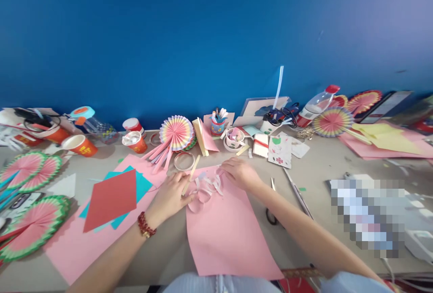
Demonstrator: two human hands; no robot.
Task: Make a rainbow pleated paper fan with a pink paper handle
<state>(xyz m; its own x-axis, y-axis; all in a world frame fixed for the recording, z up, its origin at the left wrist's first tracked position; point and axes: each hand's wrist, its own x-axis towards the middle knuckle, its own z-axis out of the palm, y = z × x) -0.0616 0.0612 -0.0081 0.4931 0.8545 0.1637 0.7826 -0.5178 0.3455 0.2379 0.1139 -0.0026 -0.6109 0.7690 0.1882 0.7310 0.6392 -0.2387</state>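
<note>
My left hand [172, 196], with a red bead bracelet on its wrist, rests at the top left edge of a pink paper sheet [225, 234], fingers curled around a thin wooden stick [190, 175]. My right hand [239, 172] lies at the sheet's top edge, fingers bent down on curled strips of pale tape backing [206, 189] that lie between both hands. What the right fingers pinch is hidden.
A red paper square [110, 199] lies on teal and pink sheets at left. Folded paper fans [35, 225] line the left edge; a rainbow fan [176, 132], paper cups [135, 141], a tape ring [184, 161] and a plastic bottle [316, 103] stand along the blue wall. Scissors [272, 214] lie right of the sheet.
</note>
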